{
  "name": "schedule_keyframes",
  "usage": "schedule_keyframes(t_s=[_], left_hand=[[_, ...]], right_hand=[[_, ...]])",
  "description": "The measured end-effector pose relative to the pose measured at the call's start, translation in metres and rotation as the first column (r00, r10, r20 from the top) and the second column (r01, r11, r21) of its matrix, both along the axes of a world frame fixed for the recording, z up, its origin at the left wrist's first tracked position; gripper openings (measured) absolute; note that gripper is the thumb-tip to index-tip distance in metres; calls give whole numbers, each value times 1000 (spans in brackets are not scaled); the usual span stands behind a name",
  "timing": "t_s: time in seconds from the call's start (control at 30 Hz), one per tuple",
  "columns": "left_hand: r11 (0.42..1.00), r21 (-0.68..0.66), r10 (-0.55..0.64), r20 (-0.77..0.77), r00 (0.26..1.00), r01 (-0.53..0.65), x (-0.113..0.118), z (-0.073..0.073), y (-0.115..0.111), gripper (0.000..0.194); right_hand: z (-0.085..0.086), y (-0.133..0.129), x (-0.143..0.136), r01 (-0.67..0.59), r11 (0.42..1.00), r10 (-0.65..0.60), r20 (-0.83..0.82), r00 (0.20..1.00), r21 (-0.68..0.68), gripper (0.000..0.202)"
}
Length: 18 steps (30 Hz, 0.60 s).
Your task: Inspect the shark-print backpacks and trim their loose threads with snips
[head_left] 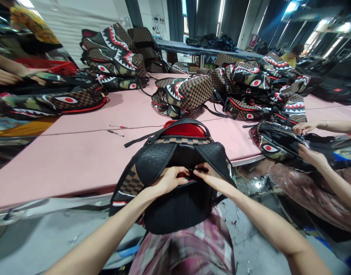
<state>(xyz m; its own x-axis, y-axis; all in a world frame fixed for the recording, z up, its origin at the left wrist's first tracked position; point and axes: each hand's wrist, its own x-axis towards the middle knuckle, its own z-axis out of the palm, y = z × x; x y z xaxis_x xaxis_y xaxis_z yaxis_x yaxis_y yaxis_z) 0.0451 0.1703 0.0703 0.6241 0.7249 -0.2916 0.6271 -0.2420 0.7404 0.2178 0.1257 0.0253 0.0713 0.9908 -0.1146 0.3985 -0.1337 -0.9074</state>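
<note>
A checkered backpack (pixel 175 206) with black padded straps rests on my lap against the table edge, its back panel facing me. Between the two straps, my left hand (pixel 173 179) has its fingers closed at the edge of an opening in the black back panel, where a bit of red shows. Close beside it, my right hand (pixel 205 173) pinches the same edge from the other side, fingertips partly in shadow. Exactly which part lies between the fingers is too dark to make out. At the top of the bag, red lining (pixel 186 129) shows under the carry handle.
Shark-mouth backpacks (pixel 181 93) stand piled along the pink table (pixel 86 152), with another stack (pixel 112 57) at back left. Two pens (pixel 115 133) lie left of my bag. Co-workers' hands (pixel 309 141) handle an open backpack at right; others (pixel 17 74) hold one at left.
</note>
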Motion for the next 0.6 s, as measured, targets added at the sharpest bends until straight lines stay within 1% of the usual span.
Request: schedule_keyframes(t_s=[0.03,0.1,0.2,0.23,0.33,0.43,0.53,0.6], left_hand=[[1000,-11,3,3,1000,-3,0,0,0,27],[999,23,39,-60,997,-37,1,3,-1,22],[986,111,137,-151,979,-121,5,6,-4,8],[980,127,170,-157,973,-151,7,5,-6,7],[955,168,270,-144,952,-246,13,2,-8,18],[913,212,381,-127,916,-350,16,-1,-8,24],[880,232,446,-104,889,-414,16,2,-10,26],[871,232,462,-88,882,-433,15,6,-12,26]], right_hand=[[0,0,0,-8,1000,8,-18,1000,-1,26],[1,1,-1,0,1000,0,-56,998,-17,25],[3,3,-3,37,999,-39,-77,996,-28,21],[3,4,-3,43,999,-45,-62,997,-23,19],[7,5,-4,37,999,-37,27,999,-22,17],[17,3,-6,-29,999,36,178,983,-46,17],[32,0,-9,-107,988,143,368,919,-115,17],[41,0,-13,-116,981,172,428,887,-156,17]])
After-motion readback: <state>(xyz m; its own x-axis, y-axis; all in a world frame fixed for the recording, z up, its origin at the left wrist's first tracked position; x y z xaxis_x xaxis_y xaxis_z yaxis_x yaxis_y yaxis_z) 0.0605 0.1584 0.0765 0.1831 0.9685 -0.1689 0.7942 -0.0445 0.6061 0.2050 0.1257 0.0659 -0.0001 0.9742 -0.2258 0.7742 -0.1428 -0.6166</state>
